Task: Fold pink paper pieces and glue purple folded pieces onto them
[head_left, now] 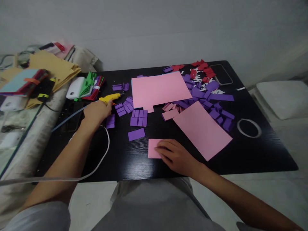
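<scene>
Table [252, 157], black. Big pink sheet [202, 131] lies askew at right, likely parked out of the way. Left hand [98, 112] grasps yellow glue gun [112, 97], tip pointing right, long axis side to side; rear grip probably spares fingers heat. Right hand [178, 157] partly covers small pink card [153, 149] near front edge, probably steadying; pinch or press, can't tell; card's long axis unclear.

Total craft corner, home or small workshop, hard to say in this dim light. There's a glue gun [110, 97] and pink sheets [161, 88] on the black table [262, 154], plain wall [168, 35] behind it.
</scene>
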The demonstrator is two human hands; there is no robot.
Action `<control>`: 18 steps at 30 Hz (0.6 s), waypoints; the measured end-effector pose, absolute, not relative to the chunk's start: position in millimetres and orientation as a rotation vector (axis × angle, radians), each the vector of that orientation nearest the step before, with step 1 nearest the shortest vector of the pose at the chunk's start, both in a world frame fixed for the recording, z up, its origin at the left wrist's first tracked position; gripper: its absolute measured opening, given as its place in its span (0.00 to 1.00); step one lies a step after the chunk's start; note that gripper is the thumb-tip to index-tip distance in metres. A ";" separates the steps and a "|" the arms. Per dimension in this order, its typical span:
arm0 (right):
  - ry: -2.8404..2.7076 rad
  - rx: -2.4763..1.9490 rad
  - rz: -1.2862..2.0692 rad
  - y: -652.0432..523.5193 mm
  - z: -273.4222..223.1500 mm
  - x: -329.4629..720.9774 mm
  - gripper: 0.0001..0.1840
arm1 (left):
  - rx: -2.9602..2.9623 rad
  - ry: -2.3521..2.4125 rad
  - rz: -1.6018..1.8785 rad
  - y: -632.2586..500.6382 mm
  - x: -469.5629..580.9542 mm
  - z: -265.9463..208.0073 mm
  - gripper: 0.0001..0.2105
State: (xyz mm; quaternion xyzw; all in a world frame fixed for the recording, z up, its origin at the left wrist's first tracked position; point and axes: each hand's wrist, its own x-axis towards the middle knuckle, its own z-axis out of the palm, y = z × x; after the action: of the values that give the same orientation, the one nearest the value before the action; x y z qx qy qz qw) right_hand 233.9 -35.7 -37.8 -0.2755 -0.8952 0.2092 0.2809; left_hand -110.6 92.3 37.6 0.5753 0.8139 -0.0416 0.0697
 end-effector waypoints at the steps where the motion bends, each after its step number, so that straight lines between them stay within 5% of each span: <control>1: -2.395 -0.739 0.561 -35.7 -37.7 233.9 0.13 | 1.733 2.484 -0.146 86.9 -107.7 42.3 0.34; 4: -2.379 -0.736 0.554 -35.7 -37.8 233.7 0.13 | 1.961 2.487 -0.089 62.7 -94.7 52.9 0.28; 7: -2.379 -0.727 0.542 -35.5 -38.3 233.5 0.13 | 2.376 1.735 -0.043 33.3 -78.5 47.3 0.18; 9: -2.387 -0.726 0.536 -35.5 -38.6 233.5 0.12 | 2.473 1.496 -0.052 17.4 -69.4 35.4 0.19; 18: -2.421 -0.746 0.544 -36.1 -36.9 234.4 0.13 | 2.458 1.510 0.030 6.2 -80.4 34.0 0.18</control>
State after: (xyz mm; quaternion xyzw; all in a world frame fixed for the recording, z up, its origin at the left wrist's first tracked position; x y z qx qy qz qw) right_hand 234.4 -36.1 -36.9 -0.2770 -0.8992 0.2021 0.2719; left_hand -80.4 6.2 34.0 0.8450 0.5192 0.0104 0.1281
